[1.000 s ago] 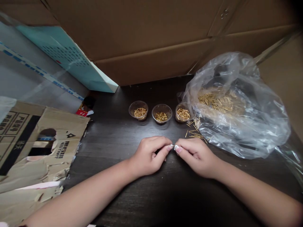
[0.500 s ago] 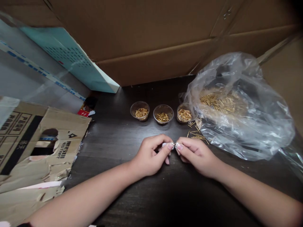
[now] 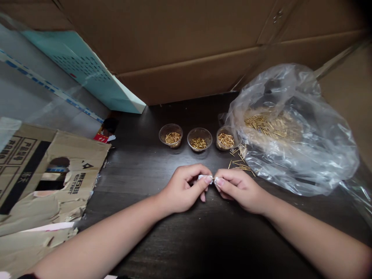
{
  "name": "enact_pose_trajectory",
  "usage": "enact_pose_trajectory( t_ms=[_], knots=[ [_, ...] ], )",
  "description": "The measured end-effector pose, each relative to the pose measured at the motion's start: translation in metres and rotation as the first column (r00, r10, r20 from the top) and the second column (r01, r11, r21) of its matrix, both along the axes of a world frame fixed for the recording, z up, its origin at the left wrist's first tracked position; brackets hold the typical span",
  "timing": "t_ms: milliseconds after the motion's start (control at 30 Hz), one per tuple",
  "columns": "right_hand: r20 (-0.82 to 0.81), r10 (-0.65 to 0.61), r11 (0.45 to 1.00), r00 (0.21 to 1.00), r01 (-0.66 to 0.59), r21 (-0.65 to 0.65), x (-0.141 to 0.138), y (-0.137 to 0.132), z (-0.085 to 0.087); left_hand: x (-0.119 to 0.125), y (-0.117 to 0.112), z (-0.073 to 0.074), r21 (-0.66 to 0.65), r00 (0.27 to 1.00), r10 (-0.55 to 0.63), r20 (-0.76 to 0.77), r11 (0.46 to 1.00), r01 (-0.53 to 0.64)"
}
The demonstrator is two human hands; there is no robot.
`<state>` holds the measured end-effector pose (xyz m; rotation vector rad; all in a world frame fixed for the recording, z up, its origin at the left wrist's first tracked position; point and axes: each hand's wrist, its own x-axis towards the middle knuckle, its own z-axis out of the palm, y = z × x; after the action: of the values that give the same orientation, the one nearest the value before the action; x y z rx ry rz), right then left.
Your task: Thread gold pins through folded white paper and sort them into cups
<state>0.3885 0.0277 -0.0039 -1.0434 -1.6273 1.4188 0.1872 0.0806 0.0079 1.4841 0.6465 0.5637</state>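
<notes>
My left hand (image 3: 186, 188) and my right hand (image 3: 236, 188) meet fingertip to fingertip over the dark table (image 3: 162, 170). Both pinch a tiny pale piece (image 3: 211, 178) between thumb and forefinger; it is too small to name. Just beyond the hands stand three small clear cups of gold pins: the left cup (image 3: 170, 135), the middle cup (image 3: 199, 139) and the right cup (image 3: 225, 138). Several loose gold pins (image 3: 240, 162) lie on the table by my right hand.
A crumpled clear plastic bag (image 3: 293, 131) holding a heap of gold pins fills the right side. Cardboard boxes (image 3: 188, 42) wall off the back. Torn printed cardboard (image 3: 49, 174) lies at the left, with a teal board (image 3: 87, 73) and a small red item (image 3: 101, 137) behind it.
Both hands have shifted slightly away from me and kept pinching the small piece; the fingers have worked it a little. Nothing else has moved.
</notes>
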Motion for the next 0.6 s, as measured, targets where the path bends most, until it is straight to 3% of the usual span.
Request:
enact_pose_trajectory(
  t_ms=[133,267,433,600],
  knots=[
    [0.066,-0.010,0.995,0.998,0.003,0.095,0.001,0.001,0.001,-0.003,0.004,0.000,0.167,0.999,-0.015,-0.036,0.986,0.021],
    [0.238,-0.060,0.964,0.969,-0.005,0.264,0.004,0.001,0.004,-0.006,0.006,0.000,0.351,0.996,-0.002,-0.088,0.936,0.033],
    [0.434,-0.166,0.841,0.885,-0.102,0.531,0.007,-0.001,0.005,-0.007,0.004,-0.001,0.506,0.992,0.033,-0.125,0.862,0.035],
    [0.582,-0.228,0.738,0.781,-0.251,0.627,0.010,-0.003,0.004,-0.005,0.001,-0.001,0.595,0.990,0.061,-0.129,0.803,0.028]
  ],
)
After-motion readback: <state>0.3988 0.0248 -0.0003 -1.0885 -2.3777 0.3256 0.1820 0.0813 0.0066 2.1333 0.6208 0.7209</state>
